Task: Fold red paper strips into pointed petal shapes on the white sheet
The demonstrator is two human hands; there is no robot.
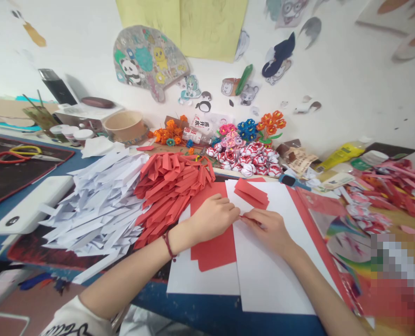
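My left hand (216, 217), with a dark red cord bracelet at the wrist, is closed, its fingertips meeting my right hand (268, 228). The right thumb and fingers pinch a small piece of red paper (241, 216), mostly hidden between both hands. Under them lie white paper sheets (270, 275) and a red paper sheet (214, 256). Just beyond the fingers sits a small stack of red paper pieces (252, 192). Left of my hands is a heap of folded red paper strips (172, 191), beside a larger heap of folded white strips (99, 205).
Scissors (25, 154) and a white power bank (32, 205) lie at the left. Red-and-white paper flowers (247, 158) and a round wooden container (123, 125) line the back by the wall. At the right are a yellow bottle (343, 154) and pink-red paper strips (399, 186).
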